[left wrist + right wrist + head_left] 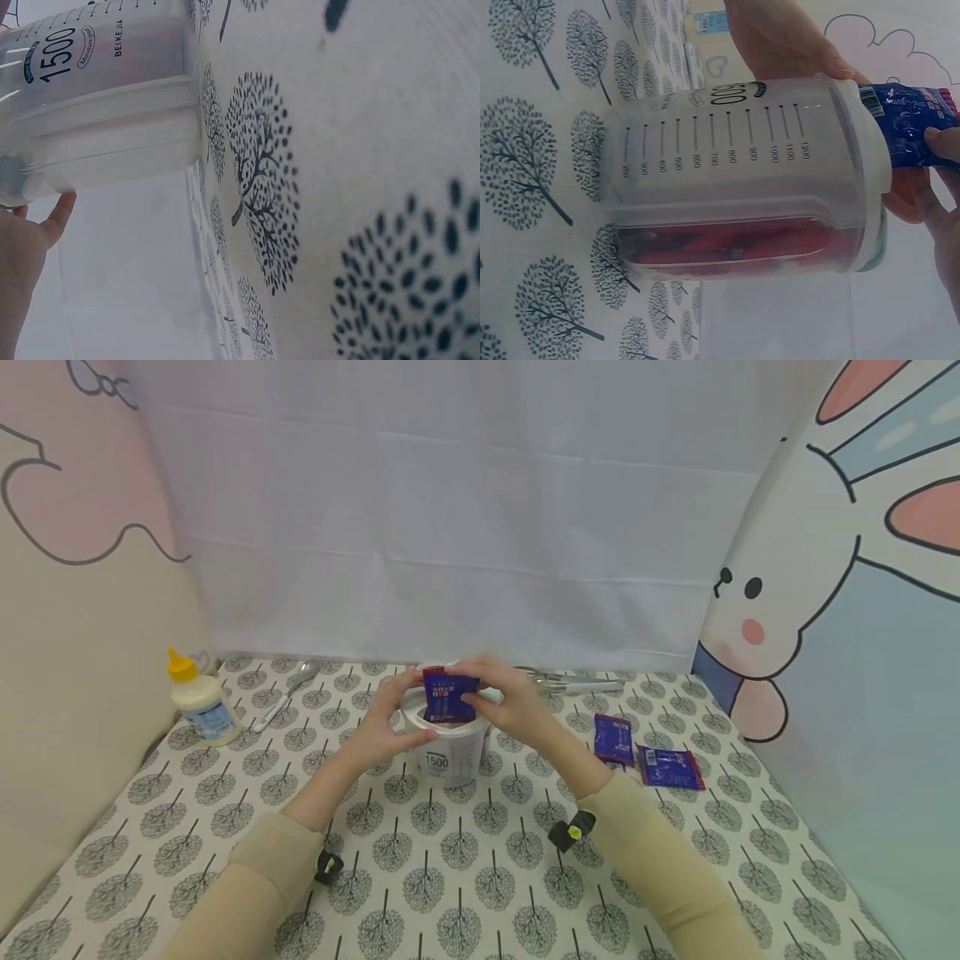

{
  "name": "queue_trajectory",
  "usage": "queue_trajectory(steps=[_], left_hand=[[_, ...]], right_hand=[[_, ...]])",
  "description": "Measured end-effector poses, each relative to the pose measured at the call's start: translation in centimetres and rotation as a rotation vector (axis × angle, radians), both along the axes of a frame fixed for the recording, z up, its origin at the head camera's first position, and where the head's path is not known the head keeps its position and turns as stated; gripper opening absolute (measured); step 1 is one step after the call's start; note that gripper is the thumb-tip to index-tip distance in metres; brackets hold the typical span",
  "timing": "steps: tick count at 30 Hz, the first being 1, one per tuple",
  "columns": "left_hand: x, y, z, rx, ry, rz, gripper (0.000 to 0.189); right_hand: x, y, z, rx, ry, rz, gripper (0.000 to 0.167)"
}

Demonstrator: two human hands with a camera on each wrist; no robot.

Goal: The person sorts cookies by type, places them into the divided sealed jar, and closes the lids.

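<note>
A clear plastic storage container (447, 758) with a white rim, "1500" print and a measuring scale stands upright at the middle of the table. My left hand (387, 718) curls around its left side near the top, with the thumb at the front. Pinched in my right hand (517, 700) is a blue packet (447, 696) with red ends, tilted at the container's opening. The right wrist view shows the packet's lower end (889, 112) at the white rim (868, 142). Red contents (742, 247) show through one side of the container.
Further blue packets (670, 767) lie on the table to the right. Metal tongs (581, 683) are behind the container on the right. A spoon (288, 693) and a yellow-capped bottle (204, 703) stand to the left. A white curtain (450, 527) hangs behind the table.
</note>
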State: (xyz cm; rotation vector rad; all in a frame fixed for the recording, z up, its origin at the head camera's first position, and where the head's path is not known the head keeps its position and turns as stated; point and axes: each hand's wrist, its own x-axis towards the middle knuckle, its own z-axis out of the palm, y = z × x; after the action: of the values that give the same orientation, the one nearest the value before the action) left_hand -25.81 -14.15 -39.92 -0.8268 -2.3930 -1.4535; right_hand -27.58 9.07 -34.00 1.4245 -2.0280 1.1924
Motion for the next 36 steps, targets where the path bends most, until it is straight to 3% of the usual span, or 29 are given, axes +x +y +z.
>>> queue_trajectory(steps=[3,8,16,23,31,36], left_hand=[[-0.8,-0.2,-0.9,-0.01,0.002,0.012,0.09],[-0.9,-0.4,-1.2,-0.018,0.023,0.01,0.09],[-0.8,-0.4,-1.3,-0.019,-0.004,0.007,0.087],[-0.7,-0.4,-1.3,-0.031,-0.021,0.03,0.088],[-0.5,-0.4,-1.2,-0.02,-0.048,0.038,0.087],[-0.5,-0.3,-1.1,-0.028,-0.066,0.045,0.088]], right_hand=[[0.2,0.1,-0.7,0.026,0.013,-0.005,0.042],[0.5,0.5,-1.7,0.112,0.018,-0.027,0.041],[0.4,1.3,-2.8,0.279,0.077,0.046,0.028],[0.9,2.5,-1.8,0.266,0.022,0.071,0.034],[2.2,7.1,0.6,0.361,-0.103,-0.021,0.043],[2.2,10.5,1.0,0.417,-0.149,-0.104,0.046]])
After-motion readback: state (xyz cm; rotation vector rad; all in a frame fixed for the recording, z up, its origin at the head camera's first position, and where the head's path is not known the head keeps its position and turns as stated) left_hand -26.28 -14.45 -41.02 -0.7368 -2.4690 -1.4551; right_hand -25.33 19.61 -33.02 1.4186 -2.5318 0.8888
